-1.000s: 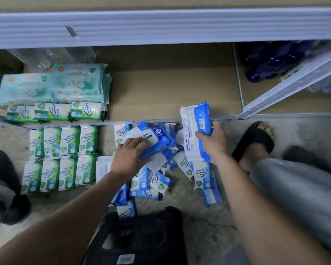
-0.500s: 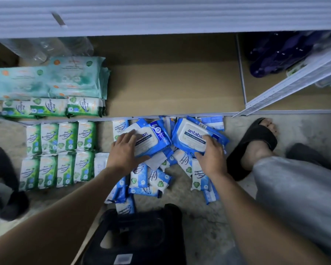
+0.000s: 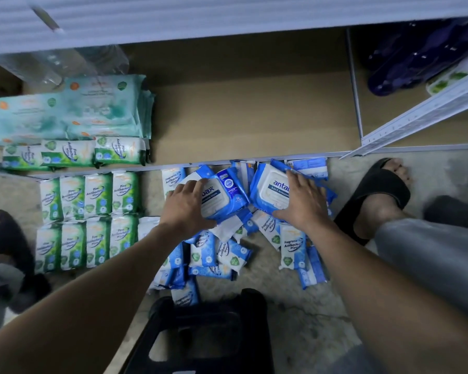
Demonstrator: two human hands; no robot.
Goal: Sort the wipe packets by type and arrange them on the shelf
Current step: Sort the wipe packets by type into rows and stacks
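My left hand [image 3: 185, 207] grips a large blue-and-white antabax packet [image 3: 222, 194] that lies on a heap of small blue fragrance-free packets [image 3: 222, 252] on the floor. My right hand [image 3: 301, 202] holds a second large antabax packet [image 3: 269, 186] beside the first, fingers over its top edge and thumb at its lower edge. Small green pine packets [image 3: 88, 220] lie in two neat rows on the floor at left. More green packets [image 3: 70, 152] and big teal packets [image 3: 65, 114] sit on the left of the bottom shelf [image 3: 241, 117].
A black stool [image 3: 200, 336] stands close below the heap. My sandalled foot [image 3: 376, 193] rests right of the packets, another dark shoe [image 3: 3, 238] at far left. Dark blue bags [image 3: 416, 58] fill the right compartment; clear bottles [image 3: 60, 63] stand behind the teal packets.
My right hand lowered its large blue packet from upright in the air down flat onto the heap, next to the one in my left hand. The left hand barely moved.
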